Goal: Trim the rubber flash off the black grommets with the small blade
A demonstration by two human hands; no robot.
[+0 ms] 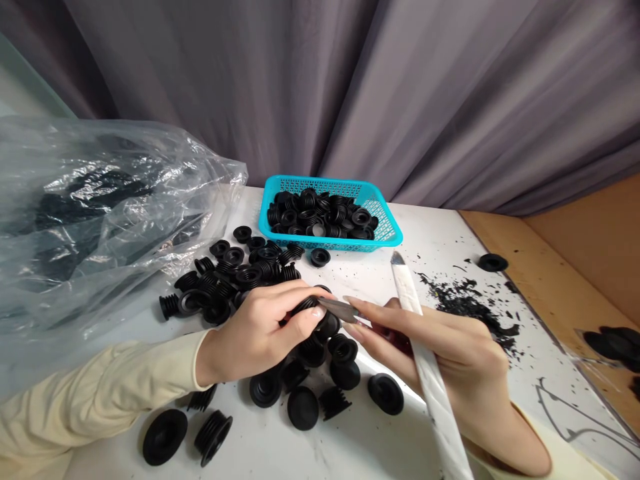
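My left hand (pixel 263 330) pinches a black ribbed rubber plug (pixel 305 305) between thumb and fingers, above a spread of similar plugs. My right hand (pixel 460 360) grips a small knife, its flat metal blade (pixel 341 309) touching the plug's edge. A long white-wrapped tool (pixel 425 360) with a metal tip crosses in front of the right hand's fingers; whether it joins the blade is hidden. Loose black plugs (pixel 303 408) lie below and between the hands, some flange up, some on their sides.
A turquoise basket (pixel 330 245) full of plugs stands at the back. On the left is a clear plastic bag (pixel 195 173) with black pieces inside. Black shavings (pixel 475 307) and a single plug (pixel 493 262) lie at right. A grey curtain (pixel 300 80) hangs behind the table.
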